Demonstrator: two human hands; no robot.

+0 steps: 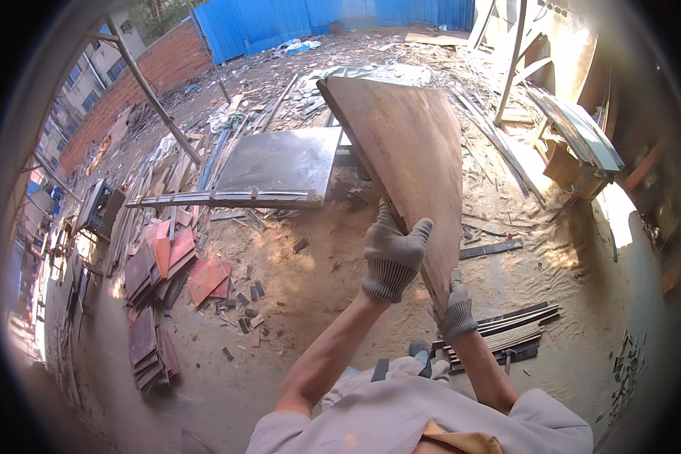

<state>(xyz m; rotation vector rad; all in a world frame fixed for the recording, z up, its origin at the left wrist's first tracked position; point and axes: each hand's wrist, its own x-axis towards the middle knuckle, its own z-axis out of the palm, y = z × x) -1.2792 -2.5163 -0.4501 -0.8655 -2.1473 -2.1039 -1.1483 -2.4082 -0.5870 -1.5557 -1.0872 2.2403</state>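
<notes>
Gripping a board (412,144) partly hides the right hand (458,312).

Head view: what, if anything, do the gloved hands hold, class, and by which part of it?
A brown board: the left hand grips its left long edge; the right hand holds it near its lower end.

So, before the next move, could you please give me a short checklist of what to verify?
1. Left hand secure on the board: ok, gloved and closed on its edge.
2. Right hand secure on the board: ok, gloved and gripping near its lower end.
3. Gap between board and metal-topped table: cannot tell; their edges nearly meet in this view.
4. Footing on the left: not ok, red panels and scattered offcuts lie there.
5. Footing on the right: not ok, a pile of strips lies close by.
</notes>
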